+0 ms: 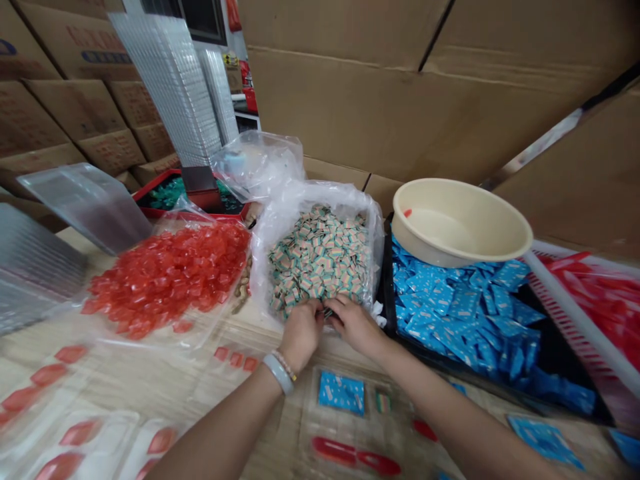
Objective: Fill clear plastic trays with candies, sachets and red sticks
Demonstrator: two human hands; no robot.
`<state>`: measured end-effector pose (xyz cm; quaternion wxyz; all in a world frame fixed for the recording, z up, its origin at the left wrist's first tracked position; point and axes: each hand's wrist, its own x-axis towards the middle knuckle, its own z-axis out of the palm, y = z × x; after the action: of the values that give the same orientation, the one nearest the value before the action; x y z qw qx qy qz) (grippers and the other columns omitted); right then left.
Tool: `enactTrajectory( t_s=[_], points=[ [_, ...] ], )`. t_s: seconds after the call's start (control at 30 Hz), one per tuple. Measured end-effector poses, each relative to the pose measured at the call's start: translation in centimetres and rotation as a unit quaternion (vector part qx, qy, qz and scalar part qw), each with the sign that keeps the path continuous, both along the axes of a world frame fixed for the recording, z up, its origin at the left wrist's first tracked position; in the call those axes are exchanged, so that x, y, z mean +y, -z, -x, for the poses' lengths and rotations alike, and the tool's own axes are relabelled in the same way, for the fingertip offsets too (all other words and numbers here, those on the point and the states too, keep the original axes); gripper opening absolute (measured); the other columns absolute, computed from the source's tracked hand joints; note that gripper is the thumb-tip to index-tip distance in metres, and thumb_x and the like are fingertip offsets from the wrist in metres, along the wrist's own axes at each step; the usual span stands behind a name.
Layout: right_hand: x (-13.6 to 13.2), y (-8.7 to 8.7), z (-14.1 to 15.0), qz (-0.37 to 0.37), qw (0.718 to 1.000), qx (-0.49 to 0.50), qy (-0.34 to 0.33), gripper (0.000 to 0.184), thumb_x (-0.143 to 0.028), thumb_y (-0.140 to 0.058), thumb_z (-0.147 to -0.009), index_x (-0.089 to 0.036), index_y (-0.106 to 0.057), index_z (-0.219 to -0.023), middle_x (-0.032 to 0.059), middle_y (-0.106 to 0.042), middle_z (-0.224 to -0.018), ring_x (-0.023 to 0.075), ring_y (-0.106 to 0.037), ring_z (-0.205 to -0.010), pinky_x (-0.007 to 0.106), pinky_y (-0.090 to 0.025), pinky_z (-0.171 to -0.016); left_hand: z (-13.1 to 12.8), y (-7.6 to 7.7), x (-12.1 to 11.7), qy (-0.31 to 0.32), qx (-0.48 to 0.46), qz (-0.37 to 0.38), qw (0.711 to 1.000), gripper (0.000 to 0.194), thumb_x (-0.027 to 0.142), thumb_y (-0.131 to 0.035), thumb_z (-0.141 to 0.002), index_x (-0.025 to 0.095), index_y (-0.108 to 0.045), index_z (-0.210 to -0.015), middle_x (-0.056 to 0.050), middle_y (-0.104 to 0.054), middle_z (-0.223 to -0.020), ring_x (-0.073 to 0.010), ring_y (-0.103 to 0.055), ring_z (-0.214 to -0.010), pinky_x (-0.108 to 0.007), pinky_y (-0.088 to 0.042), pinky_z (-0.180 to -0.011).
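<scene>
My left hand (303,332) and my right hand (356,324) meet at the near edge of a plastic-lined box (261,267) heaped with small striped square pieces (320,257) in green, pink and cream. The fingers of my right hand are pinched on a few of these pieces (328,312). My left hand is closed beside them; its fingertips are partly hidden, so what they hold cannot be made out. Below my wrists lies a clear plastic tray (320,421) with a blue printed packet (342,393), one striped piece (383,402) and a red plastic tool (355,456).
Red translucent pieces (170,273) are piled on plastic at left. Blue packets (465,300) fill a black tray at right, with a cream basin (460,223) on top. A basket (565,300) holds red items. Stacked clear trays (165,87) and cardboard boxes (340,107) stand behind.
</scene>
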<state>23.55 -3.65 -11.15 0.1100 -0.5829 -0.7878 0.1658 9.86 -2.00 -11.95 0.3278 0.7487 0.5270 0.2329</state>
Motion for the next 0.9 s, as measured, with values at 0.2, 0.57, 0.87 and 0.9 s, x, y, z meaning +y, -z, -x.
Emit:
enactTrajectory(
  t_s=[0.2,0.57,0.87,0.9],
  points=[
    [-0.1,-0.4,0.1,-0.001,1.000,-0.026,-0.013,0.030,-0.010,-0.047,-0.075,-0.017,-0.053,-0.104,0.0074,-0.052,-0.101,0.0182,-0.047,-0.096,0.027,-0.037,-0.080,0.0,0.3,0.2,-0.007,0.003,-0.003,1.000,0.017,0.006,-0.045,-0.073,0.013,-0.060,-0.076,-0.005,-0.061,-0.072,-0.0122,-0.053,-0.065,-0.022,-0.038,-0.061],
    [0.3,-1.4,0.7,0.000,0.998,-0.066,-0.019,0.014,-0.012,-0.047,-0.075,-0.019,-0.057,-0.082,0.0055,-0.051,-0.092,0.0170,-0.049,-0.085,0.028,-0.037,-0.073,0.9,-0.6,-0.1,-0.017,0.030,-0.013,0.999,0.022,0.006,-0.042,-0.072,0.013,-0.060,-0.081,-0.006,-0.060,-0.075,-0.0140,-0.054,-0.070,-0.023,-0.039,-0.063],
    [-0.4,-0.5,1.7,0.022,1.000,-0.013,0.007,0.015,-0.010,-0.049,-0.073,-0.018,-0.058,-0.082,0.0041,-0.050,-0.088,0.0154,-0.050,-0.081,0.025,-0.038,-0.072,2.3,-1.6,-1.0,0.082,0.129,-0.008,0.988,0.028,0.006,-0.038,-0.076,0.013,-0.062,-0.089,-0.010,-0.059,-0.085,-0.0159,-0.056,-0.077,-0.025,-0.041,-0.071],
    [-0.3,-0.3,1.7,0.024,1.000,0.003,0.010,0.015,-0.009,-0.048,-0.073,-0.017,-0.058,-0.082,0.0042,-0.050,-0.087,0.0153,-0.050,-0.081,0.025,-0.038,-0.073,2.1,-1.5,-1.1,0.085,0.133,-0.011,0.987,0.028,0.006,-0.037,-0.076,0.012,-0.062,-0.089,-0.011,-0.059,-0.086,-0.0159,-0.056,-0.077,-0.025,-0.041,-0.070]
  ],
)
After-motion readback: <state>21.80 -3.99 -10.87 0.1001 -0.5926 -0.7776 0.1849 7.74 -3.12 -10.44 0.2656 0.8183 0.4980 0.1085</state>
